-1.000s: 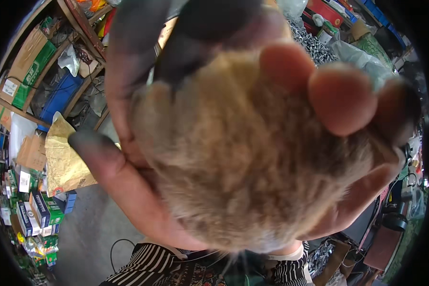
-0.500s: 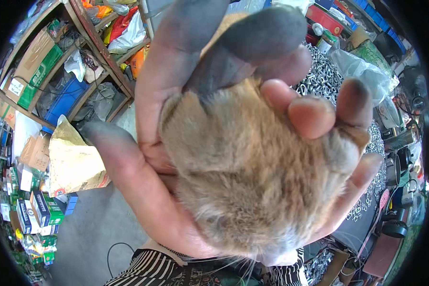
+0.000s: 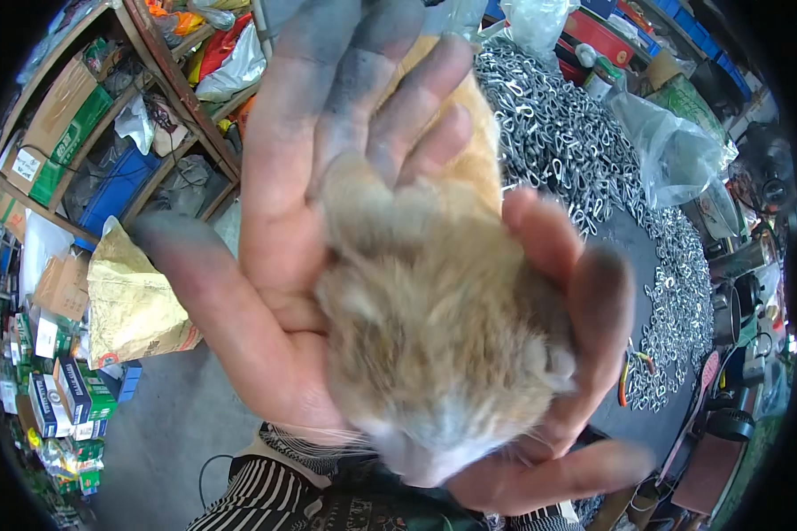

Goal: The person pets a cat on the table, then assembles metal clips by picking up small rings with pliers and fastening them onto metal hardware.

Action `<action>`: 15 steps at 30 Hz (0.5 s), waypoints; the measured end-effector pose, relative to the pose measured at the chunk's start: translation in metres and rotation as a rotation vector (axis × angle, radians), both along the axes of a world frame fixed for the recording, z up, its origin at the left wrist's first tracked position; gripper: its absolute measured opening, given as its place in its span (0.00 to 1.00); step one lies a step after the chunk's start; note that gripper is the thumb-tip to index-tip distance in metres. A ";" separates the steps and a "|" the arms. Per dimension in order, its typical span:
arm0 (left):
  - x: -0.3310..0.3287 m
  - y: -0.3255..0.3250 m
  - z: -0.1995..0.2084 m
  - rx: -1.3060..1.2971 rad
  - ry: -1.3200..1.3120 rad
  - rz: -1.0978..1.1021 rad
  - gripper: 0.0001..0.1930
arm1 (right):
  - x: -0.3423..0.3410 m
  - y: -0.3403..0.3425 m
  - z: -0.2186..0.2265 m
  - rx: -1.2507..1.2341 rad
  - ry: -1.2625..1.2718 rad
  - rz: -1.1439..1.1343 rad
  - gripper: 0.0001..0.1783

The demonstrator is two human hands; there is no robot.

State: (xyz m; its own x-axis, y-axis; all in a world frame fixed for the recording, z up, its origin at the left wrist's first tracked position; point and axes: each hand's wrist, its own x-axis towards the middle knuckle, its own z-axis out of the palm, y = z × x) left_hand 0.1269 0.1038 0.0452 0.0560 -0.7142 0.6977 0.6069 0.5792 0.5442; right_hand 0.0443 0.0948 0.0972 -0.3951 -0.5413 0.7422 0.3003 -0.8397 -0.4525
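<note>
An orange cat faces me, its head low and close in front of my body, blurred by motion. My left hand lies along the left side of the head, palm up, with blackened fingers stretched out and the thumb spread away. Around the other cheek curls my right hand, its thumb side reaching beneath the chin. Most of the cat's body is hidden behind its head and my fingers; some orange back fur shows beyond.
Small metal snap hooks lie heaped on a dark worktop at right, with orange-handled pliers near them. Wooden shelves stand at far left. A tan paper bag and stacked boxes are below.
The cat's head has moved down and slightly left. My left fingers have straightened off the ears, and my right hand has come further round the cheek and chin. More snap hooks show.
</note>
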 end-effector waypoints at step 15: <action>-0.014 -0.058 0.018 0.287 0.464 -0.379 0.51 | -0.018 -0.044 -0.040 0.119 0.293 -0.144 0.69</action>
